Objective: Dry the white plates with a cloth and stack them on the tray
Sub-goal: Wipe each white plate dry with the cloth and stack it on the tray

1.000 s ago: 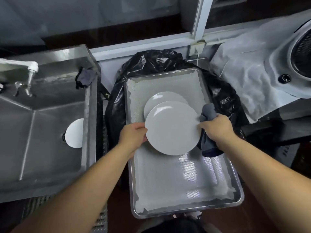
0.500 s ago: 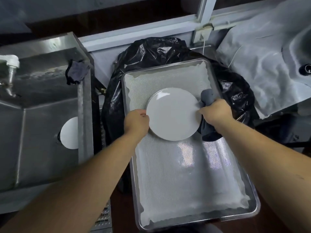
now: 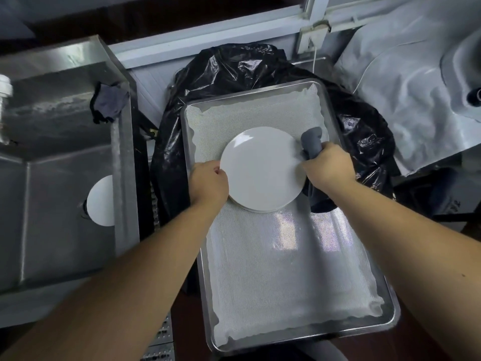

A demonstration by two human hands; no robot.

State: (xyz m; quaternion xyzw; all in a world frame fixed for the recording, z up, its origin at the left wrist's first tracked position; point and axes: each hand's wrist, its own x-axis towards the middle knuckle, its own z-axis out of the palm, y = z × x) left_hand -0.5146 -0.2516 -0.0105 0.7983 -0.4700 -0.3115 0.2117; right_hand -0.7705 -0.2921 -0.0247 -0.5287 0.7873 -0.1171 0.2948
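A white plate (image 3: pixel 261 169) lies on top of another white plate whose rim (image 3: pixel 257 210) shows just below it, both on the metal tray (image 3: pixel 307 334) lined with a white mesh mat. My left hand (image 3: pixel 208 182) holds the top plate's left edge. My right hand (image 3: pixel 329 165) is at its right edge and grips a grey cloth (image 3: pixel 311 142), which hangs down past the wrist. A third white plate (image 3: pixel 101 201) lies in the steel sink (image 3: pixel 59 230) at the left, partly hidden by the sink wall.
A black plastic bag (image 3: pixel 247 66) lies under and behind the tray. A dark rag (image 3: pixel 108 102) hangs on the sink's far right corner. A tap (image 3: pixel 5 87) shows at the left edge. Grey covered equipment (image 3: pixel 416 95) fills the right.
The plate held in both hands came down onto the plate lying on the tray and now covers it almost fully. The view also shifted closer over the tray.
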